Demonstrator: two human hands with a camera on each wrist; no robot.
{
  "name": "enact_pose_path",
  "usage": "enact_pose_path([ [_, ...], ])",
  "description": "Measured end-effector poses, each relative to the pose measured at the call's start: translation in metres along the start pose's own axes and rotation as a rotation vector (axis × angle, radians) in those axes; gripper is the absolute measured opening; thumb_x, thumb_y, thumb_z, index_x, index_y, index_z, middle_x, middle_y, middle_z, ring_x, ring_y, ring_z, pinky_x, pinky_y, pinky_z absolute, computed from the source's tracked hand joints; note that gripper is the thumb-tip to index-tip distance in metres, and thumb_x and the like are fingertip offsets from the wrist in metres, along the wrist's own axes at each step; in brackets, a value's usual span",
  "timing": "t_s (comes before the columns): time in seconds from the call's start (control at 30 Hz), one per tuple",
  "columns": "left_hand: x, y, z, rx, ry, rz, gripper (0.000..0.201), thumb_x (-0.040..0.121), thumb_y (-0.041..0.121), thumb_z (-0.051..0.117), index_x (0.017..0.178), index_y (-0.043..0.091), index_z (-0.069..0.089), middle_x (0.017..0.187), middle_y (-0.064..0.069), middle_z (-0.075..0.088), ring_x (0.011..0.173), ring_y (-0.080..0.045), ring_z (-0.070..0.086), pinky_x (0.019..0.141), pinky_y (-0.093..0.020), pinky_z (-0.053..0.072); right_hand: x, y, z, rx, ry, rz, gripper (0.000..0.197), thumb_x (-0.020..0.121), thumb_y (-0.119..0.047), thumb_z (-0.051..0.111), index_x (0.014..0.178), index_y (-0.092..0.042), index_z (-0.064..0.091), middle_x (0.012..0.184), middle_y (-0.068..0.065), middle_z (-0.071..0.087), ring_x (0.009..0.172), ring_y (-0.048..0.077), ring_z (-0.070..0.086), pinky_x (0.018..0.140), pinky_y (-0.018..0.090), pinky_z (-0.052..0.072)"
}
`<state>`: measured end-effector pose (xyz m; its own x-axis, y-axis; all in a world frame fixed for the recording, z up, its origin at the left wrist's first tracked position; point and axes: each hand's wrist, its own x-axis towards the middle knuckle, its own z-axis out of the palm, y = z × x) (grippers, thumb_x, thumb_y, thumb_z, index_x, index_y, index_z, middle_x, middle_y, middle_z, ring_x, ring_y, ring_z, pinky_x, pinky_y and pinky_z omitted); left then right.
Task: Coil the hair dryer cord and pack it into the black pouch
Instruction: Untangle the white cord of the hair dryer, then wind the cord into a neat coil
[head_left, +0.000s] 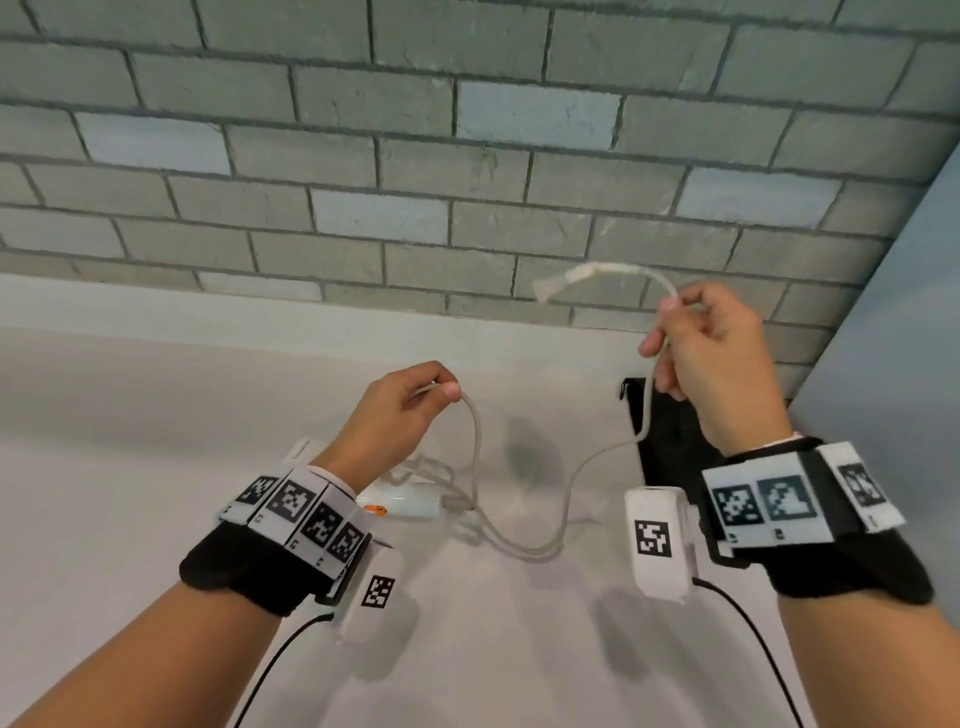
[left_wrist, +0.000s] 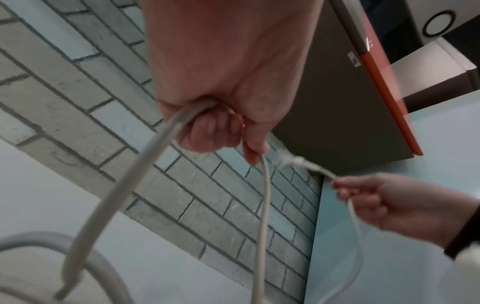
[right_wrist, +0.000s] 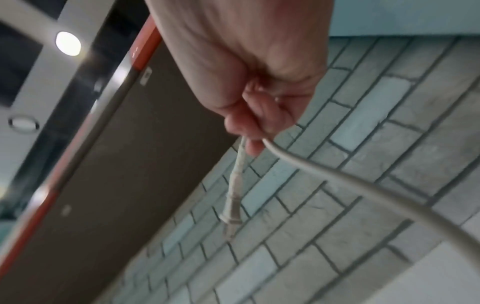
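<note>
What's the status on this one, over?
Left hand and right hand both pinch the cord, uncoiled. Plug aloft. Black pouch waiting. Nothing obstructing.
</note>
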<state>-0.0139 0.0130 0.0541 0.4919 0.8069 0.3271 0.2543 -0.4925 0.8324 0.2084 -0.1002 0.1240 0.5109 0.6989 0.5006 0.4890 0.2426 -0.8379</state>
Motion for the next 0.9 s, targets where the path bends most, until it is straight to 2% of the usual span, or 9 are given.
enact_pose_path([
  [0.17, -0.003, 0.026, -0.013, 0.009, -0.143, 0.216, 0.014, 0.087, 0.028, 0.048, 0.076, 0.030, 0.057, 0.082, -0.011, 0.056, 0.071, -0.025, 0.046, 0.068, -0.021, 0.037, -0.009, 0.049, 0.021, -0.225, -0.167, 0.117, 0.010, 0.091, -0.015, 0.048, 0.084, -0.017, 0.054, 0.077, 0.013, 0.061, 0.043, 0.009, 0.057, 0.039, 0.017, 0.043],
  [0.3, -0.003, 0.043, -0.022, -0.096, -0.238, 0.213, 0.014, 0.082, 0.032, 0.050, 0.073, 0.024, 0.057, 0.079, 0.003, 0.054, 0.077, -0.032, 0.045, 0.070, -0.020, 0.035, -0.028, 0.050, 0.042, -0.279, -0.451, 0.121, 0.032, 0.088, -0.015, 0.054, 0.121, -0.016, 0.052, 0.118, 0.013, 0.047, 0.081, 0.028, 0.064, 0.067, 0.029, 0.054],
  [0.37, -0.003, 0.051, -0.025, -0.179, -0.258, 0.180, 0.015, 0.079, 0.033, 0.054, 0.068, 0.023, 0.057, 0.071, 0.012, 0.054, 0.072, -0.023, 0.045, 0.071, -0.020, 0.036, -0.038, 0.030, 0.053, -0.176, -0.590, 0.043, 0.032, 0.088, -0.018, 0.055, 0.120, -0.017, 0.054, 0.112, 0.003, 0.050, 0.076, 0.023, 0.062, 0.060, 0.016, 0.047],
  [0.47, -0.001, 0.057, -0.025, -0.238, -0.278, 0.173, 0.015, 0.080, 0.023, 0.051, 0.067, 0.016, 0.054, 0.070, 0.010, 0.050, 0.066, -0.006, 0.049, 0.070, -0.018, 0.038, -0.054, -0.008, 0.069, 0.118, -0.790, 0.036, 0.014, 0.089, -0.014, 0.052, 0.100, -0.016, 0.061, 0.083, -0.011, 0.062, 0.058, 0.007, 0.053, 0.049, 0.019, 0.040],
  [0.53, 0.000, 0.058, -0.026, -0.210, -0.248, 0.186, 0.011, 0.080, 0.024, 0.050, 0.071, 0.019, 0.054, 0.077, 0.005, 0.045, 0.065, -0.001, 0.049, 0.070, -0.015, 0.039, -0.057, -0.022, 0.079, 0.242, -0.768, 0.054, 0.010, 0.091, -0.013, 0.049, 0.089, -0.010, 0.058, 0.081, 0.000, 0.064, 0.055, 0.008, 0.052, 0.048, 0.021, 0.042],
  [0.6, -0.001, 0.055, -0.027, -0.095, -0.077, 0.211, 0.003, 0.080, 0.031, 0.049, 0.079, 0.030, 0.051, 0.086, 0.007, 0.041, 0.074, 0.004, 0.044, 0.072, -0.006, 0.036, -0.056, -0.030, 0.084, 0.319, -0.680, 0.100, 0.010, 0.093, -0.010, 0.044, 0.087, -0.005, 0.050, 0.076, 0.008, 0.062, 0.050, 0.011, 0.053, 0.044, 0.021, 0.042],
  [0.7, -0.012, 0.045, -0.031, 0.015, 0.237, 0.213, 0.015, 0.086, 0.039, 0.046, 0.073, 0.031, 0.045, 0.081, 0.009, 0.044, 0.071, 0.004, 0.042, 0.068, -0.008, 0.036, -0.050, -0.033, 0.088, 0.397, -0.501, 0.135, 0.015, 0.093, -0.002, 0.040, 0.106, -0.010, 0.038, 0.071, 0.012, 0.060, 0.043, 0.016, 0.053, 0.040, 0.023, 0.040],
  [0.8, -0.029, 0.035, -0.033, 0.040, 0.045, 0.096, 0.036, 0.087, 0.049, 0.040, 0.068, 0.020, 0.051, 0.070, 0.003, 0.052, 0.063, -0.005, 0.050, 0.065, -0.019, 0.042, -0.046, -0.035, 0.089, 0.497, -0.428, 0.135, 0.050, 0.091, 0.002, 0.042, 0.126, -0.029, 0.024, 0.069, 0.012, 0.061, 0.045, 0.020, 0.055, 0.041, 0.023, 0.044],
  [0.9, -0.038, 0.029, -0.033, 0.119, -0.278, 0.042, 0.033, 0.089, 0.047, 0.041, 0.082, 0.019, 0.057, 0.073, 0.002, 0.061, 0.067, -0.005, 0.057, 0.066, -0.018, 0.045, -0.043, -0.045, 0.094, 0.519, -0.445, 0.083, 0.029, 0.091, -0.001, 0.045, 0.118, -0.012, 0.042, 0.072, 0.011, 0.062, 0.049, 0.019, 0.059, 0.045, 0.021, 0.047],
])
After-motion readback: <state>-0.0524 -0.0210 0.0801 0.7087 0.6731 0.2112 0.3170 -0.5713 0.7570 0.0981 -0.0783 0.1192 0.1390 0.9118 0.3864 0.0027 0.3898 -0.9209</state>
